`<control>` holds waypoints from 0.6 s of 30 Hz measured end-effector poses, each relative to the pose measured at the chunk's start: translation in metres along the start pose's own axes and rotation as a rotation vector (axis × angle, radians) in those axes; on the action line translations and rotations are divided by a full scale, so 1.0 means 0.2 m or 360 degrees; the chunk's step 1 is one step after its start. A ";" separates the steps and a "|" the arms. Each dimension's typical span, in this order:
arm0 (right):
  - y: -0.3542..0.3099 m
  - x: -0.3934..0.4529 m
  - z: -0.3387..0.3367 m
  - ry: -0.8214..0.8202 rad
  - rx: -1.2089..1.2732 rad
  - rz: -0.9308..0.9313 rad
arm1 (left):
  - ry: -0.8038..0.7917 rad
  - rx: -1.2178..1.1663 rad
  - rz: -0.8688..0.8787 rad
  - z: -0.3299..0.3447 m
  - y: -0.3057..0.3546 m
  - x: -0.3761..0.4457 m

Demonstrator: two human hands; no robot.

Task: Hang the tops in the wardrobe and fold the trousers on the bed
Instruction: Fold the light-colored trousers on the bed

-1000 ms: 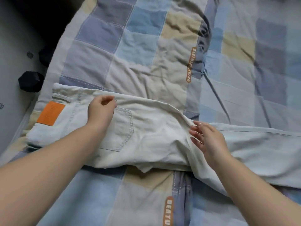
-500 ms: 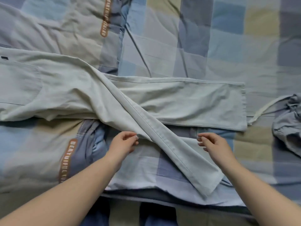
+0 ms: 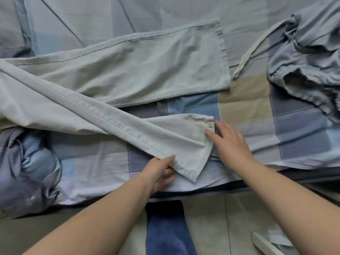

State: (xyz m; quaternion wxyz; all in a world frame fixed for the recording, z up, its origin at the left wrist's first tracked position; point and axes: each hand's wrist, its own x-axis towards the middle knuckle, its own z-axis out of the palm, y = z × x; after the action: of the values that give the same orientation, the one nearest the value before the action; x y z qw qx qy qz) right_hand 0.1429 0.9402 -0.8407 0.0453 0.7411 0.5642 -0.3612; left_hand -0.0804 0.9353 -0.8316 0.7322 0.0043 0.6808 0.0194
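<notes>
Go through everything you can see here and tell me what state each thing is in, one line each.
Trousers: unfolded, legs splayed apart on the bed.
Near trouser leg: twisted, hem turned over.
Left hand: pinches the near leg's seam edge.
Right hand: fingers straight, at the hem.
Grey-blue garment: crumpled.
Checked bedcover: spread, wrinkled.

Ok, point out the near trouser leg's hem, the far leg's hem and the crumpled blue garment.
near trouser leg (image 3: 184,137), head view, flat cloth just short of its hem.
far trouser leg (image 3: 211,57), head view, flat cloth beside its frayed hem.
crumpled blue garment (image 3: 303,61), head view, middle of its bunched folds.
</notes>
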 end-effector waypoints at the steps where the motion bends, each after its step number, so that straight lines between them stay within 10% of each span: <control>1: 0.03 -0.01 0.02 0.0001 -0.0094 -0.0075 | -0.0016 -0.0027 0.0005 0.03 -0.01 0.01; 9: 0.13 -0.03 0.03 -0.0067 -0.0502 -0.0369 | -0.0421 -0.0421 0.0247 0.23 0.23 -0.11; 18: -0.16 0.12 -0.19 0.0818 0.1338 0.0150 | -0.0383 -0.0439 0.0855 0.43 0.93 -0.30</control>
State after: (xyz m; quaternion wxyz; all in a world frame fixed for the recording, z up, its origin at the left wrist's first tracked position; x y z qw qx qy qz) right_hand 0.1354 0.9893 -0.8149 -0.3820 0.7850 0.3285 -0.3606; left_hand -0.0038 1.1218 -0.7601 0.7698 0.0869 0.5548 0.3034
